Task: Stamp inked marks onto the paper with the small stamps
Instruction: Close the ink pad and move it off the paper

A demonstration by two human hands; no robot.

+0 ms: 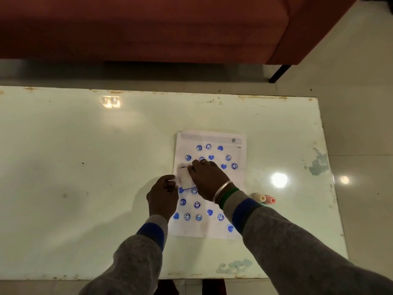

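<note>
Both grips on the marked paper, stamps lying idle beside it

The paper (191,229), dotted with blue marks, looks thin, light and limp; it will likely slide on the glossy surface (85,167), so pin it flat near an edge. The right grip (209,177) lies with fairly straight fingers over a small white piece (186,177) at the paper's left edge. The left grip (163,194), fingers curled, sits at that same edge; I cannot tell whether it holds anything. The small stamps (264,199), just right of the paper, seem light, rigid and apt to roll; take one round its barrel. Beyond the paper's far end stands a red-brown sofa (148,28) on pale floor tiles (350,81).
</note>
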